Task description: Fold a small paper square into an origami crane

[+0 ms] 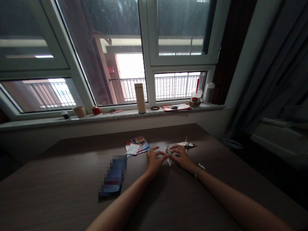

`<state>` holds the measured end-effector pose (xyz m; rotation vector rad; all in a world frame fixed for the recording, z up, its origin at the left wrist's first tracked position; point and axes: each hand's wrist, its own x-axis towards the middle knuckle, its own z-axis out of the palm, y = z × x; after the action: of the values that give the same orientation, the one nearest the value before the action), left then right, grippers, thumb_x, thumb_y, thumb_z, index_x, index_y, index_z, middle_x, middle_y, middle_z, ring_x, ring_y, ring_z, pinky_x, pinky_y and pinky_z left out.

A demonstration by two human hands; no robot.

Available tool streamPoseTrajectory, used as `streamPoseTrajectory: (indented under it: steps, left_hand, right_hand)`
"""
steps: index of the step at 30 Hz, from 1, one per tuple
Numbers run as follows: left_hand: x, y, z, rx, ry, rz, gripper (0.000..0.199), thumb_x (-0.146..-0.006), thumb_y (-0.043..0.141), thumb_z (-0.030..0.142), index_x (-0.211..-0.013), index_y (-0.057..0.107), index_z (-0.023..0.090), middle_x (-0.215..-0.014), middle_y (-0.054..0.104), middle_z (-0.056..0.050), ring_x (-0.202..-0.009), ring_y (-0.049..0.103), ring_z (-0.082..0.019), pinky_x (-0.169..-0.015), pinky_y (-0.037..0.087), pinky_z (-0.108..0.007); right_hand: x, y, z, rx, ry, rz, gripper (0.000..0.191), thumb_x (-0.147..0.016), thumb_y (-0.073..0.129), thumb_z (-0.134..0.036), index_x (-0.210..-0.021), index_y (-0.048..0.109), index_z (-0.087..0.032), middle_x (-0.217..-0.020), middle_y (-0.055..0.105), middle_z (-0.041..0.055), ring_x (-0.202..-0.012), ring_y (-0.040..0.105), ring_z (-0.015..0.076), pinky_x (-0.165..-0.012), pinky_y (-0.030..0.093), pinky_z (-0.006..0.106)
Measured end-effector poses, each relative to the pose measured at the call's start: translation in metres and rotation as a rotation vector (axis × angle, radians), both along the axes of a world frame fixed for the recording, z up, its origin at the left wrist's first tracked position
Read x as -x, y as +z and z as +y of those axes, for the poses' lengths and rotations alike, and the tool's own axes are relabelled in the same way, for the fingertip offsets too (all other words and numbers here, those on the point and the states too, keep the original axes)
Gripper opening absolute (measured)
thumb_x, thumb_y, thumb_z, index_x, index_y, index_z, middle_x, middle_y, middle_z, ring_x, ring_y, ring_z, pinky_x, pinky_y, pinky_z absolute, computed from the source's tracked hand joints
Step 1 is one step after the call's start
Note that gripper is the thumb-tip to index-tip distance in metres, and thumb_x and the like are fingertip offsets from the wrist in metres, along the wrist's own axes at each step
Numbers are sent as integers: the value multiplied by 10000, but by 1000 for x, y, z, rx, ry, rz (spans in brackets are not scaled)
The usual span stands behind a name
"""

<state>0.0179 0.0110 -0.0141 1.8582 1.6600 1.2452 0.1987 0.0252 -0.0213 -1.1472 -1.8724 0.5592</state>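
A small folded paper piece [168,156], white with red print and diamond-shaped, stands between my two hands over the brown table [154,205]. My left hand [155,160] pinches its left side between thumb and index finger. From the right, my right hand [182,157] grips the other side with its fingertips. Just behind my right hand lies a folded paper crane [186,143] with a raised tip. A stack of printed cards or leaflets [137,146] rests behind my left hand.
A pixelated dark blue object [113,176] lies left of my left forearm. On the windowsill [120,116] stand a beige bottle [140,98], a cup with a red straw [196,94], a paper cup [79,112], and scissors [174,107] on red papers.
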Motion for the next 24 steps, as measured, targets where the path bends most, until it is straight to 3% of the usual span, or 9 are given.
streamPoseTrajectory:
  steps: [13, 24]
  left_hand:
    - [-6, 5, -5, 36, -10, 36, 44, -705, 775, 254, -744, 766, 272, -1261, 587, -34, -1213, 465, -273, -1091, 314, -460]
    - [-3, 6, -3, 19, 30, -19, 30, -705, 770, 234, -722, 754, 252, -1224, 575, -35, -1220, 455, -258, -1097, 327, -429]
  right_hand:
    - [3, 2, -2, 1, 67, -58, 137, -850, 642, -360, -837, 721, -248, -1184, 569, 52, -1196, 419, 249, -1085, 317, 419]
    - [0, 0, 1, 14, -27, 9, 108, -823, 668, -341, -788, 723, -254, -1138, 595, 47, -1191, 437, 253, -1098, 297, 443]
